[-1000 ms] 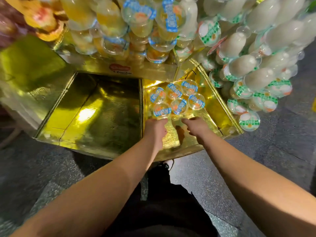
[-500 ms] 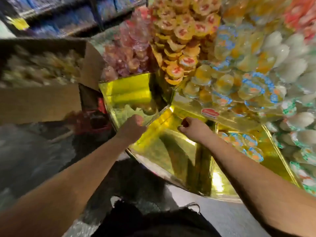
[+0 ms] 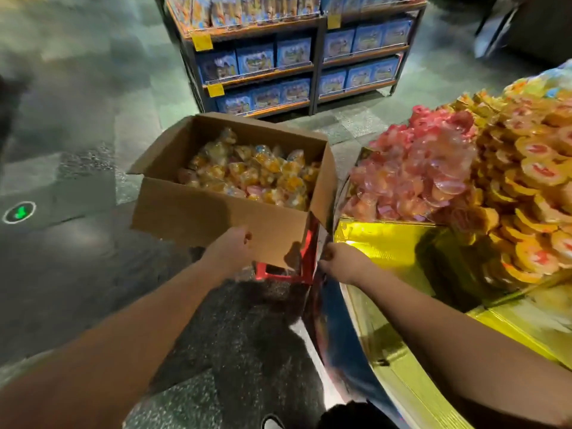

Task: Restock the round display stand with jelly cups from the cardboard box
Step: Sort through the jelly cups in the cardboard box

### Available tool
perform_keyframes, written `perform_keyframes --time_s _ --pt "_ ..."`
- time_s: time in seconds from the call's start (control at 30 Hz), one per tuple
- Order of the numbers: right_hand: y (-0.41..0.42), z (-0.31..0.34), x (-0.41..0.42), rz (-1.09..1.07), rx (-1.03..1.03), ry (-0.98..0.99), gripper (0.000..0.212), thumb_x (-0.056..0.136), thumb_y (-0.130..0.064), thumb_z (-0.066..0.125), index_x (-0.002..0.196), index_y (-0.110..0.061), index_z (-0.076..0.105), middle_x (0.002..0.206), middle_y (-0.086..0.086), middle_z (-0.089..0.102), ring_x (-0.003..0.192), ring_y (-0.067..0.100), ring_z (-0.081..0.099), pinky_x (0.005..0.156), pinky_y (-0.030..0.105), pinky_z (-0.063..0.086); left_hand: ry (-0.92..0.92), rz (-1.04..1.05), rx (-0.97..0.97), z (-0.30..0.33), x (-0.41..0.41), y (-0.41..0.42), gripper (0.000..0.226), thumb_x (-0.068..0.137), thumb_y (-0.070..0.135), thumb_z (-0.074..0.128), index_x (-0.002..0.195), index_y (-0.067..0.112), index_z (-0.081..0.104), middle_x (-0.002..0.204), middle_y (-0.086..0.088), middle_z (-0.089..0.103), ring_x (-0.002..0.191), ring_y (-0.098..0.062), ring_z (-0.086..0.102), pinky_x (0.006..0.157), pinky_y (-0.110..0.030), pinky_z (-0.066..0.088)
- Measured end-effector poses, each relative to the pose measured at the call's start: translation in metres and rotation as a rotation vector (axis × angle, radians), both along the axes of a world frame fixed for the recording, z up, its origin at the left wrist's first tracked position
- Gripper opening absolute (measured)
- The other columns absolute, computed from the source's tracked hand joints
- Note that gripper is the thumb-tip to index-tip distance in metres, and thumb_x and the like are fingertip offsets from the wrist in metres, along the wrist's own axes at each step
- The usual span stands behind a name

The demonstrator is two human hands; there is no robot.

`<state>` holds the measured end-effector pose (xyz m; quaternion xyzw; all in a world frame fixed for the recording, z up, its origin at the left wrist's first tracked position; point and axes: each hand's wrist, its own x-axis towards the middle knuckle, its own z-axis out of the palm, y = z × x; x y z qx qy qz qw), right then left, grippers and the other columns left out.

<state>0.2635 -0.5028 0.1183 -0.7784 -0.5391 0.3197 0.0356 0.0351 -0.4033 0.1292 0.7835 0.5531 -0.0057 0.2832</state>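
Both hands, left hand (image 3: pixel 230 247) and right hand (image 3: pixel 337 261), hover with curled, empty fingers before the open brown cardboard box (image 3: pixel 198 212) of orange jelly cups (image 3: pixel 257 174), beside the round gold display stand (image 3: pixel 390 246).

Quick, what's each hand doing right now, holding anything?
Left hand: fingers curled, nothing visible in it, in front of the cardboard box.
Right hand: curled, cannot tell whether it holds anything.

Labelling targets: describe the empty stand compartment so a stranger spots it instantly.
Start at the round display stand right of the cardboard box. The gold compartment lies just beyond the right hand, below the pink cups; it alone shows bare foil.
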Motion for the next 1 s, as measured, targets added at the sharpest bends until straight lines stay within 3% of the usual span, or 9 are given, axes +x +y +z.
perform_keyframes --time_s 0.13,0.27,0.4,0.63,0.77,0.83,1.0 --pt "0.063 -0.011 -0.001 0.028 0.001 -0.012 0.034 0.096 -0.032 0.057 0.124 -0.013 0.062 0.125 0.011 0.064 0.115 0.029 0.059 0.091 0.031 0.046 0.028 0.060 0.004 -0.008 -0.006 0.054 0.007 0.094 0.026 0.055 0.098 0.020 0.054 0.098 0.003 0.056 0.084 -0.013 0.056 0.072 -0.030 0.046" --pt "0.132 -0.026 0.018 0.048 -0.010 -0.055 0.029 0.096 -0.034 0.055 0.114 -0.012 0.061 0.115 0.012 0.065 0.105 0.030 0.061 0.075 0.027 0.040 -0.016 0.078 -0.008 -0.021 0.012 0.107 0.006 0.096 0.023 0.055 0.099 0.019 0.057 0.094 0.001 0.057 0.081 -0.012 0.057 0.072 -0.029 0.050" --pt "0.216 -0.042 0.049 0.030 -0.008 -0.064 0.024 0.096 -0.031 0.054 0.111 -0.013 0.061 0.110 0.009 0.065 0.098 0.028 0.063 0.077 0.032 0.047 -0.060 0.062 -0.008 -0.029 0.042 0.171 0.004 0.096 0.020 0.058 0.099 0.019 0.056 0.093 -0.001 0.058 0.078 -0.010 0.056 0.070 -0.026 0.051" --pt "0.352 -0.066 0.096 0.064 -0.017 -0.140 0.047 0.096 -0.037 0.054 0.139 -0.019 0.049 0.132 0.007 0.052 0.120 0.028 0.052 0.099 0.041 0.048 -0.061 0.174 -0.190 -0.054 0.108 0.298 0.034 0.098 0.031 0.058 0.128 0.016 0.053 0.118 -0.003 0.059 0.102 -0.018 0.060 0.089 -0.035 0.054" --pt "0.413 -0.087 0.110 0.234 -0.058 -0.213 0.057 0.092 -0.040 0.061 0.142 -0.018 0.044 0.137 0.007 0.047 0.125 0.028 0.048 0.100 0.042 0.048 -0.059 0.263 -0.340 -0.081 0.150 0.368 0.061 0.098 0.044 0.055 0.148 0.013 0.038 0.143 -0.010 0.048 0.123 -0.029 0.053 0.097 -0.038 0.048" --pt "0.435 -0.100 0.111 0.285 -0.080 -0.235 0.056 0.092 -0.036 0.061 0.142 -0.017 0.044 0.138 0.008 0.047 0.124 0.028 0.048 0.098 0.042 0.049 -0.055 0.320 -0.367 -0.099 0.167 0.393 0.068 0.096 0.046 0.056 0.150 0.012 0.033 0.149 -0.011 0.042 0.129 -0.030 0.048 0.095 -0.038 0.047" --pt "0.464 -0.131 0.107 0.321 -0.164 -0.275 0.046 0.096 -0.024 0.054 0.140 -0.015 0.046 0.135 0.010 0.048 0.123 0.030 0.049 0.099 0.043 0.046 0.052 0.359 -0.441 -0.145 0.196 0.423 0.086 0.091 0.057 0.058 0.154 0.011 0.022 0.158 -0.016 0.023 0.142 -0.037 0.030 0.113 -0.049 0.035"
